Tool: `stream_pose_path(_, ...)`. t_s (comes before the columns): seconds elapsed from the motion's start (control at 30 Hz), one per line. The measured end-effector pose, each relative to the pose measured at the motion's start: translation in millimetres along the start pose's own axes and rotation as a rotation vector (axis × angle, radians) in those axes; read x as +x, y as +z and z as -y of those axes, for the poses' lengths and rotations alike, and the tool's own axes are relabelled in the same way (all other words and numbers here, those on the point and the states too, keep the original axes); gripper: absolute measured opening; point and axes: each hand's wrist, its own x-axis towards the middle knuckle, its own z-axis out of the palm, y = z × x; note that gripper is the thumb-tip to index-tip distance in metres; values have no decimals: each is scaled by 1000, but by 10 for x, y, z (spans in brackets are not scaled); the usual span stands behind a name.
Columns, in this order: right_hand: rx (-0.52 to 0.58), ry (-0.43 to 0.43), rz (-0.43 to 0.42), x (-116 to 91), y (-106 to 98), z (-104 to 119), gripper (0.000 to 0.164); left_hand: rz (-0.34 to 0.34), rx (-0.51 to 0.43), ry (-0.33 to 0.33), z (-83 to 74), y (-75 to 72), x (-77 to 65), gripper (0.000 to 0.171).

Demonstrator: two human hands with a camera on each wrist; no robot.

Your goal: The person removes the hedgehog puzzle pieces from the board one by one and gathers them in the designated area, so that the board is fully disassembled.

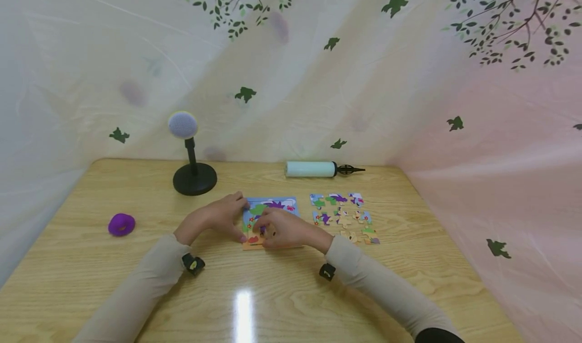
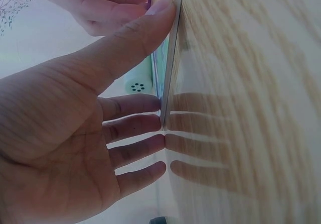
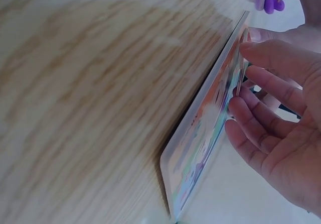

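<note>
A colourful jigsaw puzzle board (image 1: 291,205) lies flat on the table in front of me. My left hand (image 1: 223,217) is at its left side, fingers fairly straight, the thumb (image 2: 145,25) resting on the near-left edge and the fingertips touching farther along. Over the board's middle, my right hand (image 1: 287,228) pinches a thin puzzle piece (image 3: 239,81) between thumb and fingers. That piece stands on edge close to the board surface; its picture is mostly hidden. To the right lie several loose puzzle pieces (image 1: 343,218), set out in rough rows.
At the back left stands a round-headed device (image 1: 183,126) on a black base. A pale green hand pump (image 1: 311,169) with a black nozzle lies at the back. A purple ring-shaped object (image 1: 121,225) sits on the left of the wooden table (image 1: 218,302).
</note>
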Motion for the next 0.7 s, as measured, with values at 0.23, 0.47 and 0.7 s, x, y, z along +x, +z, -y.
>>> stream_pose_path(0.23,35,-4,-28,-109,-26,-54,30,-6,10,5,4,3,13,83)
stream_pose_path(0.47,39,8,-56,-272,-87,-147,27,10,-7,-24,-5,-5,8,82)
stream_pose_path(0.7,6,41,-64,-510,-187,-239,29,9,-10,-15,-5,18,15,81)
